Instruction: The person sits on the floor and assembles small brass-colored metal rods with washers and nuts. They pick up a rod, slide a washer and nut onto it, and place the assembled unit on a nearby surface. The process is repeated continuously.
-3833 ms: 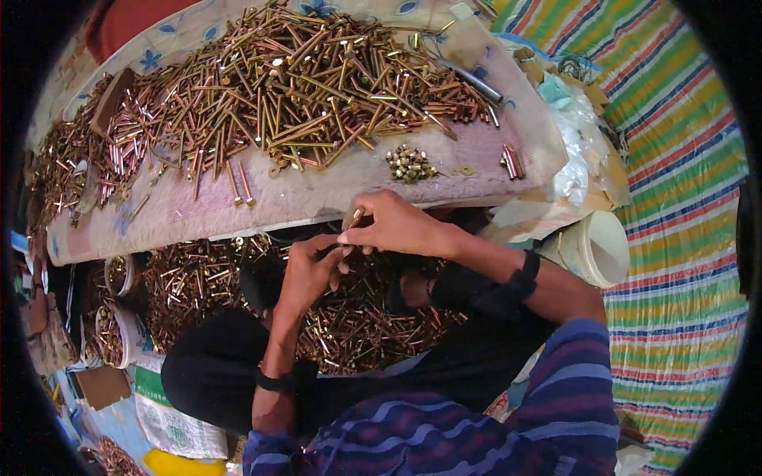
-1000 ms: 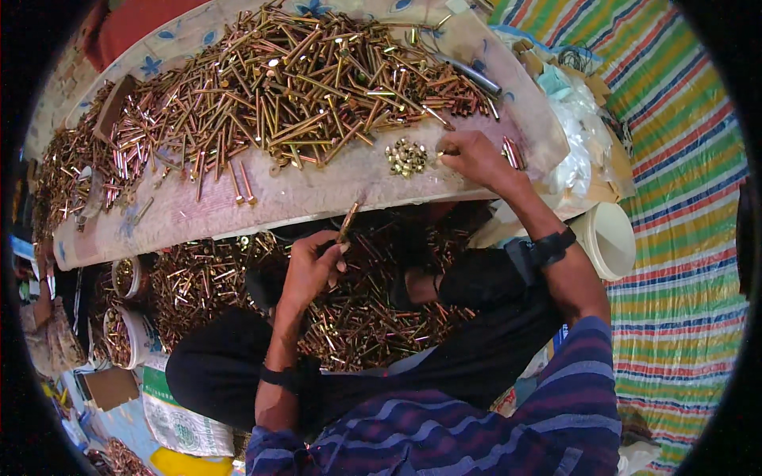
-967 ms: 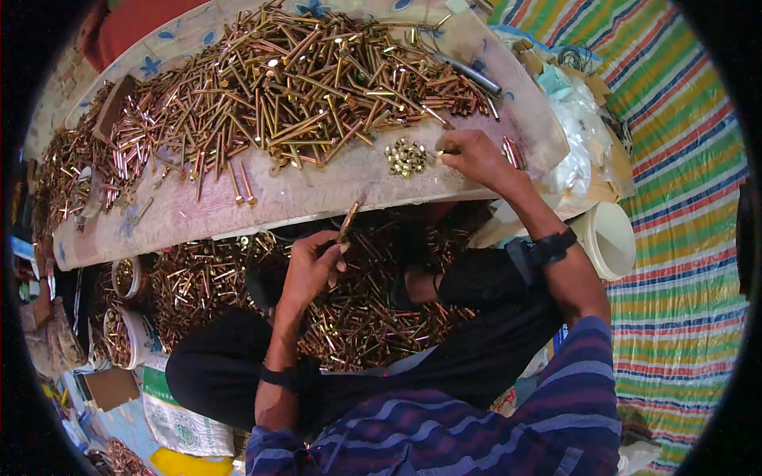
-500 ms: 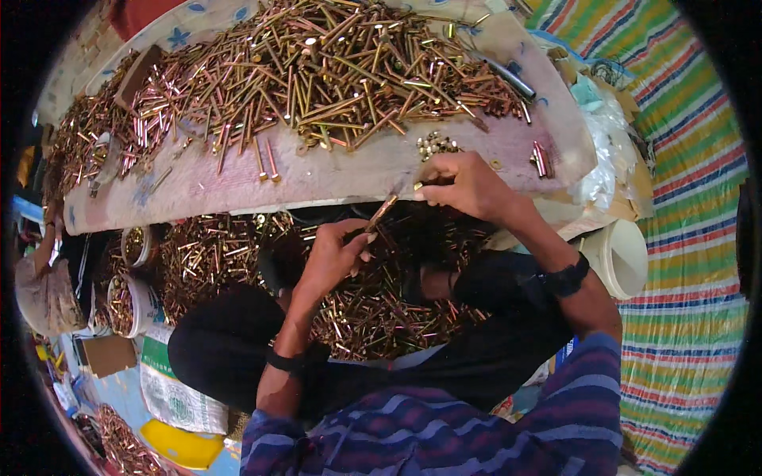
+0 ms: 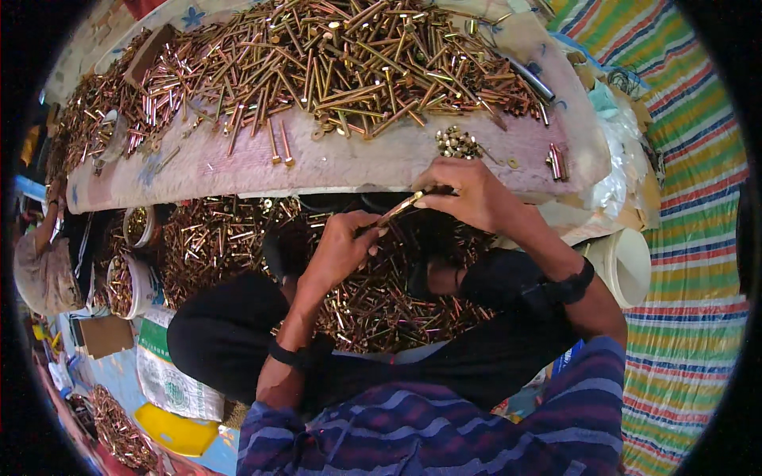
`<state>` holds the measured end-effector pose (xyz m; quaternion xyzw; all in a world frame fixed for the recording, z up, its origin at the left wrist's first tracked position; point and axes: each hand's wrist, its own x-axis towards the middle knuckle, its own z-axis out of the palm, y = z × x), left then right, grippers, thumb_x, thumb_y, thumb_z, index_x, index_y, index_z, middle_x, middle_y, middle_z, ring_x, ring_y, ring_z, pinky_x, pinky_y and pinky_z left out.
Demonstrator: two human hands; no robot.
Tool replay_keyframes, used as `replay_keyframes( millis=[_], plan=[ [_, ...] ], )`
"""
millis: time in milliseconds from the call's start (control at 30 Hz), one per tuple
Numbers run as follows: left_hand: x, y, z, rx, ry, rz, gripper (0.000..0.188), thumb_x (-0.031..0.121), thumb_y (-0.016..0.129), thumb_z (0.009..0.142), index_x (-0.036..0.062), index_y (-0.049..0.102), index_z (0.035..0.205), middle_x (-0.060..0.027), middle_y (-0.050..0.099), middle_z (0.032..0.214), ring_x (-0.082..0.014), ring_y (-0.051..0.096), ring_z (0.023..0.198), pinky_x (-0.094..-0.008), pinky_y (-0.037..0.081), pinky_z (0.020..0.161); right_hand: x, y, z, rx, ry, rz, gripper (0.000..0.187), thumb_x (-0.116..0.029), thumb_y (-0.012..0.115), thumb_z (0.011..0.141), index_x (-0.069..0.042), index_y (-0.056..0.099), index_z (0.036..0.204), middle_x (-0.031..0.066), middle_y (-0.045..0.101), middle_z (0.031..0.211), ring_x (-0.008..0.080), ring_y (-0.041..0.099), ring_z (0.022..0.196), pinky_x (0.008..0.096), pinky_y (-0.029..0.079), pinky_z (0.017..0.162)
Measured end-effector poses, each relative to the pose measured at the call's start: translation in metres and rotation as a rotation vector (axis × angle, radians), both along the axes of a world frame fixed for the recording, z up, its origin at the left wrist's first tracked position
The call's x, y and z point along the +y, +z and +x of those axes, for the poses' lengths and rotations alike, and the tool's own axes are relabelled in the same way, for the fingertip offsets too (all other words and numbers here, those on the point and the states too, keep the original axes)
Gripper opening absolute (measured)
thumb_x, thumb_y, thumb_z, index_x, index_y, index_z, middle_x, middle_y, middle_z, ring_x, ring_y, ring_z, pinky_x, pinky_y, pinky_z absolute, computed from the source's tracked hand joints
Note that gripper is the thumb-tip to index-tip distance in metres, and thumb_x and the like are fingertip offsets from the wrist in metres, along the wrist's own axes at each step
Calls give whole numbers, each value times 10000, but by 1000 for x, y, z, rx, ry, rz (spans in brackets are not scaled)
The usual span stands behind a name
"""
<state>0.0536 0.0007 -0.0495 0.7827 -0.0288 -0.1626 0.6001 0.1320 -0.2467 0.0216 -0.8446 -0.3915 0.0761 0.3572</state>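
My left hand (image 5: 341,247) is closed around the lower end of a brass-coloured bolt (image 5: 394,212), which slants up to the right. At its upper end, the fingertips of my right hand (image 5: 470,193) pinch a small brass-coloured nut (image 5: 417,196), which appears to touch the bolt's tip; the fingers partly hide it. Just beyond my right hand, a little heap of shiny nuts (image 5: 456,143) lies on the cloth-covered table (image 5: 365,170). A big pile of long brass-coloured bolts (image 5: 349,71) covers the table's far side.
More bolts fill the space below the table (image 5: 373,313), between my legs. Buckets of metal parts (image 5: 141,285) stand at left, near another person's hand (image 5: 44,238). A white bucket (image 5: 631,266) is at right. A metal tube (image 5: 530,77) and a few short pieces (image 5: 556,163) lie on the table.
My right hand has brought the nut from just beside the bolt to its tip. The bolt now tilts flatter, toward the right hand. The whole view has shifted slightly.
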Motion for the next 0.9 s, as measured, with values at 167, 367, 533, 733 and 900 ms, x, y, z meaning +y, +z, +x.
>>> replay_keyframes(
  millis=[167, 367, 533, 733, 900],
  plan=[
    [2, 5, -1, -98, -15, 61, 187, 34, 668, 905, -57, 711, 1062, -136, 651, 777, -162, 628, 583, -338, 485, 559, 0, -1, 1, -17, 29, -17, 237, -198, 745, 873, -4, 675, 990, 168, 637, 869, 351, 648, 864, 429, 503, 756],
    [7, 3, -2, -297, -56, 129, 217, -23, 653, 839, -51, 715, 1046, -189, 672, 847, -311, 681, 712, -394, 515, 636, 2, 7, -2, 70, -27, -234, 357, -346, 680, 949, 1, 678, 866, 196, 624, 757, 378, 638, 739, 446, 494, 688],
    [8, 1, -3, -363, -62, 141, 229, -25, 632, 810, -44, 724, 1018, -217, 662, 844, -374, 671, 749, -435, 523, 677, 13, 8, -9, 399, -159, -243, 413, -360, 650, 974, 18, 642, 809, 237, 617, 763, 409, 618, 721, 450, 490, 660],
    [10, -1, -3, -263, -43, 59, 202, -31, 614, 841, -57, 719, 1012, -213, 671, 815, -312, 674, 641, -402, 519, 585, 22, 10, -14, -39, 4, -269, 432, -364, 633, 992, 18, 609, 792, 195, 595, 663, 336, 599, 610, 448, 464, 609],
    [11, -6, -3, -293, -17, -34, 166, -22, 606, 872, -60, 714, 992, -177, 654, 713, -251, 641, 528, -378, 507, 522, 28, 12, -10, 426, -117, -242, 434, -363, 635, 993, 21, 601, 793, 152, 566, 609, 271, 590, 562, 424, 454, 563]
  ],
)
